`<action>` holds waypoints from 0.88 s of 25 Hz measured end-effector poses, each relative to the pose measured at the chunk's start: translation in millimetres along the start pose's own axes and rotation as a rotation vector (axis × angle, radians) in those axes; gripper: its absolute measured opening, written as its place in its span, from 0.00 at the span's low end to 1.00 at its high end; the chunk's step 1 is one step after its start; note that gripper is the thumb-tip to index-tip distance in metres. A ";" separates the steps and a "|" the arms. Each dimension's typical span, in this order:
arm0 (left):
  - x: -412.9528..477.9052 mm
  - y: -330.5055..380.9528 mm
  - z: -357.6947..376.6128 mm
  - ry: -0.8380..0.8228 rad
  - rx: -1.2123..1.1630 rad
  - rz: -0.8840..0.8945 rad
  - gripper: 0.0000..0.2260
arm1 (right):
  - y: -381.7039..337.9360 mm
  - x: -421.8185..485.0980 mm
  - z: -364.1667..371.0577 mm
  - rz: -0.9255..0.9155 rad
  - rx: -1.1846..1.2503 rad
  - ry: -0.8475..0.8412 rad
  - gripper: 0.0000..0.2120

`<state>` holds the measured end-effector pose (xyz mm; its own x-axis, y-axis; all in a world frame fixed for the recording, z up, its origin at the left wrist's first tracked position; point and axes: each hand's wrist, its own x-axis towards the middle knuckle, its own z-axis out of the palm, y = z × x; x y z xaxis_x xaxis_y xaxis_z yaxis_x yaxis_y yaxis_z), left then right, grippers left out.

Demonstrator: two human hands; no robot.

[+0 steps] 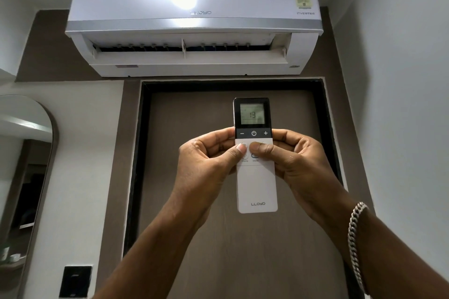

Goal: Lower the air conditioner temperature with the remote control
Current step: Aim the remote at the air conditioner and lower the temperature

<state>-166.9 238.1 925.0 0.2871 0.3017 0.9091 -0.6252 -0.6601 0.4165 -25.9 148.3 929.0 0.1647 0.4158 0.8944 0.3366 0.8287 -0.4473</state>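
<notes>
A white remote control (257,184) with a black top is held upright in front of me, pointing up at the white wall-mounted air conditioner (192,24). Its screen reads 19, with minus, power and plus buttons just below. My left hand (206,165) grips the remote's left side, thumb resting on the white button area below the minus button. My right hand (291,162) grips the right side, thumb also on the white button area. The air conditioner's louvre flap is open.
A brown door (218,238) with a dark frame stands right behind the remote. An arched mirror (24,165) hangs on the left wall, with a black switch plate (76,280) at lower left. A silver chain bracelet (356,238) is on my right wrist.
</notes>
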 end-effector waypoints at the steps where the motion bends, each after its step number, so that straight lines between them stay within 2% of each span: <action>1: -0.3 -0.2 -0.4 0.002 -0.003 -0.007 0.19 | -0.4 -0.7 0.6 0.001 0.000 -0.005 0.17; 5: 1.7 -1.1 -1.6 0.027 -0.020 -0.038 0.13 | -2.2 -3.0 3.8 -0.013 -0.011 -0.002 0.20; 9: 6.1 2.2 -0.9 0.053 -0.023 -0.054 0.11 | -1.6 -2.9 4.0 -0.014 -0.040 -0.006 0.17; 13: 6.5 6.7 1.5 0.082 -0.018 -0.037 0.03 | -2.1 -2.7 6.0 -0.014 -0.027 -0.011 0.17; 16: 7.1 11.2 2.7 0.095 -0.021 -0.022 0.06 | -3.5 -1.5 9.3 -0.017 -0.024 -0.016 0.16; 22: 7.3 12.6 1.4 0.145 0.003 -0.026 0.03 | -6.3 -3.2 15.3 -0.036 0.001 -0.018 0.16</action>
<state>-171.7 231.0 936.9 0.1949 0.4147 0.8888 -0.6166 -0.6530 0.4399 -42.7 147.4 928.9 0.1355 0.3928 0.9096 0.3410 0.8435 -0.4150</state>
